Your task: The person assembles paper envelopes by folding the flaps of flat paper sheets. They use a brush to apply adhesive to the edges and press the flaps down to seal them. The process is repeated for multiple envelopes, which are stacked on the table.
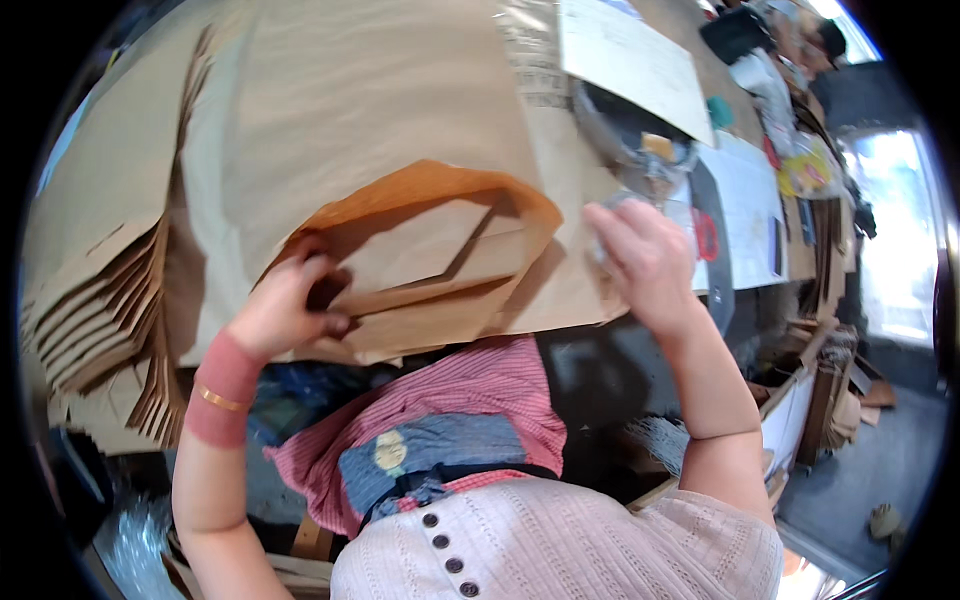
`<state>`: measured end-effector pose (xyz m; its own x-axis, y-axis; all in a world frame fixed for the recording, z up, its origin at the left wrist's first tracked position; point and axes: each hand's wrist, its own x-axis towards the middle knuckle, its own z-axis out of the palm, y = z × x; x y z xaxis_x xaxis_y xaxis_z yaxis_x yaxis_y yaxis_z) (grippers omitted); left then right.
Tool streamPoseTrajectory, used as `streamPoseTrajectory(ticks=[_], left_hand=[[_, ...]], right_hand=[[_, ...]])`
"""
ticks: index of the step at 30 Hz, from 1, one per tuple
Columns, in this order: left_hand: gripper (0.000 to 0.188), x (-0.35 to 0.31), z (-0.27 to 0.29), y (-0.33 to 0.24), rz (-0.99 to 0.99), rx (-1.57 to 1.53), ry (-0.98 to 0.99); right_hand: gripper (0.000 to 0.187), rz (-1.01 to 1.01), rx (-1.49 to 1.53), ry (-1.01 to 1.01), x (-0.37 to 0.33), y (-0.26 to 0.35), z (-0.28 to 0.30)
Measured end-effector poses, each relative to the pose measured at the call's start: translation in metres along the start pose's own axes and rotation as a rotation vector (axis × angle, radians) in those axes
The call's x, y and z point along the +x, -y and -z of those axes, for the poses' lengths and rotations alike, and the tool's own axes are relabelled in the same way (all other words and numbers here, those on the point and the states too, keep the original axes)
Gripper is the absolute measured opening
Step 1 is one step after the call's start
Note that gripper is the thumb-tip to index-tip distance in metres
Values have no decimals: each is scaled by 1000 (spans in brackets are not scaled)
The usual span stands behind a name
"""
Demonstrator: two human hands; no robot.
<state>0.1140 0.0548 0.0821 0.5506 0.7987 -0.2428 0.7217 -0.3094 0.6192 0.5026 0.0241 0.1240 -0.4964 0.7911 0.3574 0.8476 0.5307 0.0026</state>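
A large brown paper bag (390, 90) lies flat in front of me, its near end gaping, with an orange-brown inner face (440, 178) along the raised upper lip. My left hand (290, 300) rests at the left corner of this mouth, fingers bent and apart, touching the paper. Over the bag's right edge, my right hand (650, 255) is closed around something pale and greyish. Most of that thing is hidden by the fingers, so its kind does not show.
Folded brown paper bags (100, 310) lie stacked at left. To the right are a grey basin (625, 130), a white board (640, 65), red-handled scissors (706, 235) and white sheets (745, 200). Another person (790, 35) is at the far right. Cardboard pieces (845, 400) stand below right.
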Motion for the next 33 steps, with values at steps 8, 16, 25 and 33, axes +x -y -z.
streamPoseTrajectory(ticks=[8, 16, 25, 33], left_hand=[[20, -12, -27, -27, -71, 611, 2], [76, -18, -20, -40, 103, 528, -111], [102, -23, -24, -41, 168, 472, -198], [106, -15, -21, -46, 198, 471, -168]], right_hand=[[24, -85, -130, -3, -62, -84, 21], [19, -691, 424, -221, 20, -149, -8], [17, -669, 647, -279, 19, -146, 24], [22, -500, 737, 294, 8, -191, 61]])
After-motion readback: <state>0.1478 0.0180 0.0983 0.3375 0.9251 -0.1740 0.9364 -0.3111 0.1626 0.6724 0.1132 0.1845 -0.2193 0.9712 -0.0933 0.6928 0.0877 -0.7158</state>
